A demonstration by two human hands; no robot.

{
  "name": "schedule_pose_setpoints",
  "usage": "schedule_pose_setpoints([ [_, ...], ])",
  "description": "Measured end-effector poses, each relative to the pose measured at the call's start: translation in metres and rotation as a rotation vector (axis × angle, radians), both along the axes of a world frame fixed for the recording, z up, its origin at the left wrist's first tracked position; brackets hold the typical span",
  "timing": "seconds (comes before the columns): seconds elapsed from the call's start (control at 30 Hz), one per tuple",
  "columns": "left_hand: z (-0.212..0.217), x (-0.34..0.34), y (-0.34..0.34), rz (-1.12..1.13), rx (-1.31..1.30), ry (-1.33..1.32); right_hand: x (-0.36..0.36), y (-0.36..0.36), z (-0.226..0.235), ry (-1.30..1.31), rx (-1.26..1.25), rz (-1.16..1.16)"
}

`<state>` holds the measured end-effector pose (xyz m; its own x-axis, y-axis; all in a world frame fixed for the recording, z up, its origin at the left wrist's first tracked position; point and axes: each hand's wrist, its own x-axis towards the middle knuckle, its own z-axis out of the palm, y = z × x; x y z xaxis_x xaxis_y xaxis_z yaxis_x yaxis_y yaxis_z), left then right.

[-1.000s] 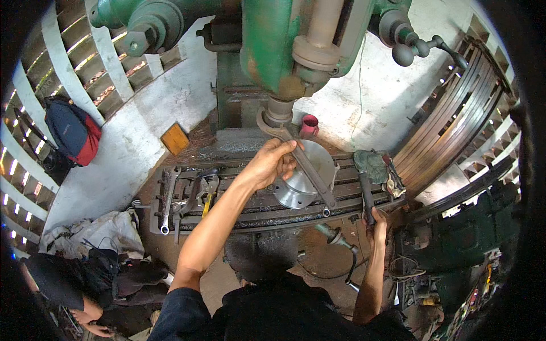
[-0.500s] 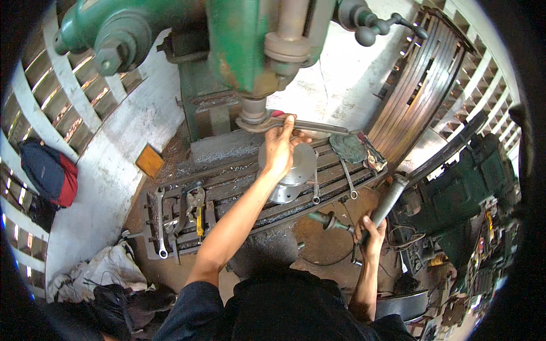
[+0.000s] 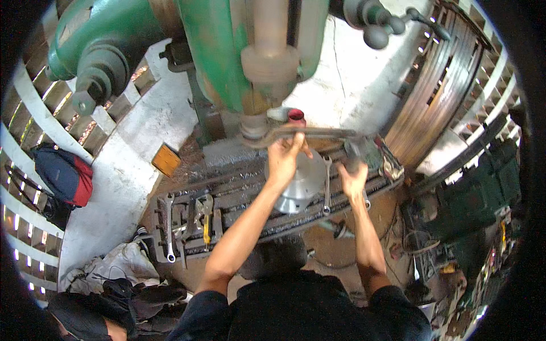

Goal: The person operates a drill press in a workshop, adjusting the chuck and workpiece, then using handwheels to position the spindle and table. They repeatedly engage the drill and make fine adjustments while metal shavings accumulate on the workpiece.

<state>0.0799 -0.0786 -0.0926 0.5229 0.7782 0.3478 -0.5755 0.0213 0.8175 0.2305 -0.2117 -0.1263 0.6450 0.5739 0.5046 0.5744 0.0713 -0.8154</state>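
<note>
View from above a green drilling machine (image 3: 227,51) in a workshop. Its pale spindle (image 3: 267,62) serves as the landmark. A long dark spanner (image 3: 310,134) sits at the spindle's lower end, its long axis running roughly level from the spindle out toward the person's right, with the head at the spindle and the handle end pointing away to the right. The left hand (image 3: 284,159), just below the spindle, has its fingers curled up around the spanner's shaft near the head. The right hand (image 3: 354,177), farther right of the spindle and lower, lies at the blurred handle end; whether its fingers are closed on the handle cannot be told.

Below the spindle stands a slotted, grimy steel machine table (image 3: 239,199). On it, directly beneath the left hand, rests a bright round metal workpiece (image 3: 301,184), with a smaller wrench (image 3: 327,184) lying just to its right, its axis running toward and away from the spindle. To the lower left of the spindle, a row of spanners (image 3: 187,221) lies on the table. Behind the spindle rises a whitewashed wall (image 3: 352,85), with a small red cup (image 3: 296,116) at its foot. Far left of the spindle, a blue and red backpack (image 3: 65,173) lies near a slatted wall; far right, stacked curved metal strips (image 3: 438,96).
</note>
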Motion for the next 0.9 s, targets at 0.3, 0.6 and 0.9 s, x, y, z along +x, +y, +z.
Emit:
schedule_pose_setpoints([
  [0.3,0.009,0.022,0.003,0.233,-0.031,0.171,0.058,0.055,-0.037,0.384,0.094,0.025],
  [0.6,0.008,0.042,0.021,0.354,-0.210,0.160,0.084,0.096,-0.026,0.394,0.030,0.200],
  [0.9,0.013,0.001,-0.017,-0.044,-0.137,-0.171,0.052,-0.039,-0.037,0.598,0.415,0.507],
])
